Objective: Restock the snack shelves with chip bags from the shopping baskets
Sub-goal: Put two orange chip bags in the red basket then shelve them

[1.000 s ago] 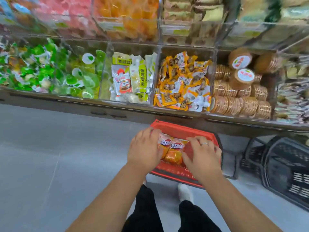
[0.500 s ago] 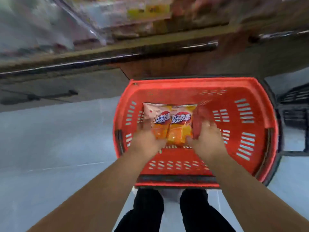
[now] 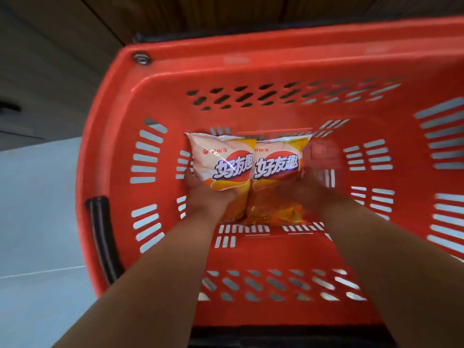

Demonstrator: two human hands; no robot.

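A red shopping basket (image 3: 251,61) fills the view, standing on the floor below me. Both my arms reach down into it. My left hand (image 3: 200,199) grips the lower part of a pale orange chip bag (image 3: 223,159). Touching that bag on its right is a second, matching chip bag (image 3: 278,159), which my right hand (image 3: 319,192) holds by its lower right side. A blurred red shape (image 3: 324,154) sits just past my right fingers; what it is cannot be told. The bags hide most of my fingers.
The basket's black handle (image 3: 100,234) lies folded down along its left rim. Pale grey floor (image 3: 37,222) runs to the left. The brown wooden shelf base (image 3: 175,13) stands just beyond the basket's far rim.
My head has tipped down from the shelves onto the basket and moved closer. Both hands have sunk deeper into the basket, still holding the two chip bags side by side.
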